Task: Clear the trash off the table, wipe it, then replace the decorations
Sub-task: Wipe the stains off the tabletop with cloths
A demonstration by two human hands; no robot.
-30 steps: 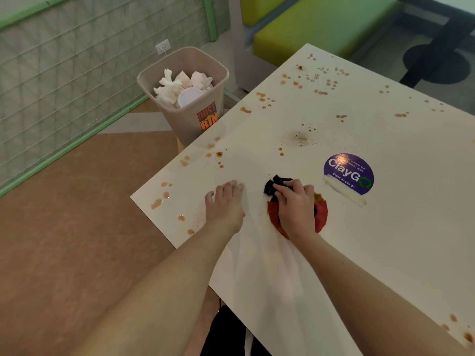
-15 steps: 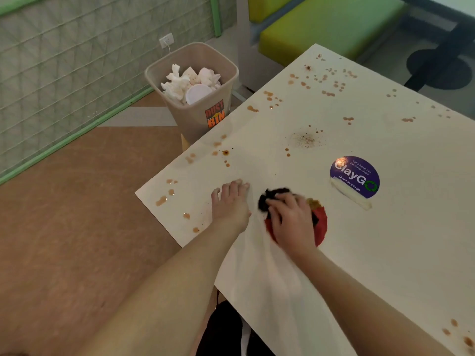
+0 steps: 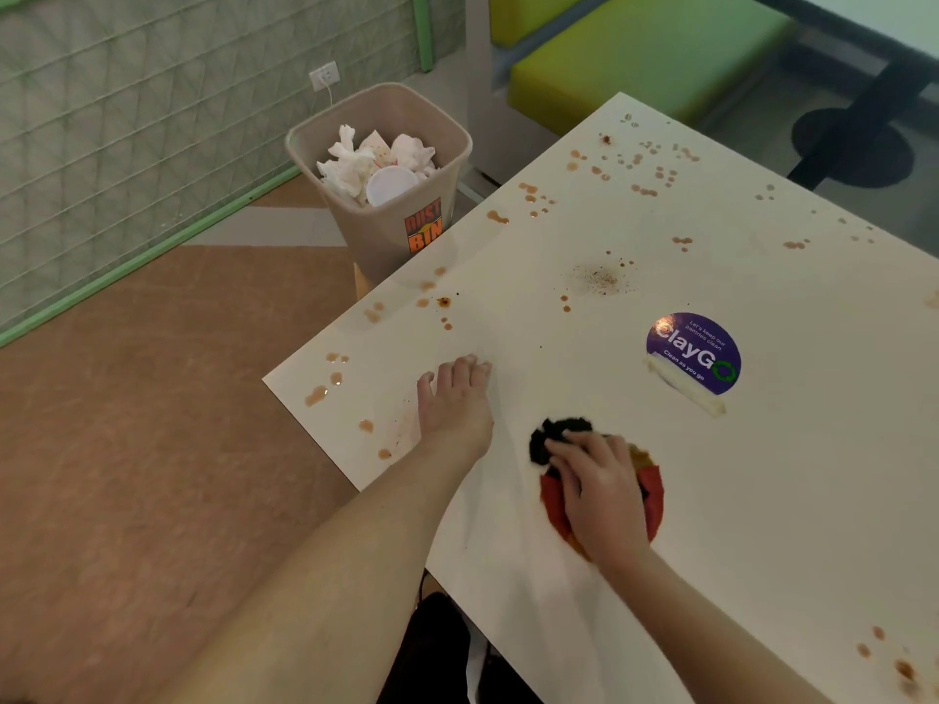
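Pressing down on a red and black cloth, the person's right hand covers most of it, fingers bent over the black bunched end that pokes out just beyond the fingertips. The cloth lies on the white worktop near its close edge. Just left of that hand, the left hand lies palm-down on the bare worktop surface, fingers straight and held close together, holding nothing (the two hands sit near each other but do not touch).

Left of the left hand, brown spill drops dot the worktop's corner, and a fainter reddish smear sits just beside the wrist. Beyond the right hand and to its right, a round purple sticker reading "ClayGo" is stuck to the worktop, with a pale strip lying across its near edge. Farther out, a patch of dark specks marks the surface, and more brown drops scatter toward the far corner.

Past the worktop's left edge, beyond the left hand, a tan bin marked "DUST BIN" stands on the floor, filled with crumpled white tissues and a white lid. Behind it runs a quilted wall panel with a socket; a green seat lies farthest off.
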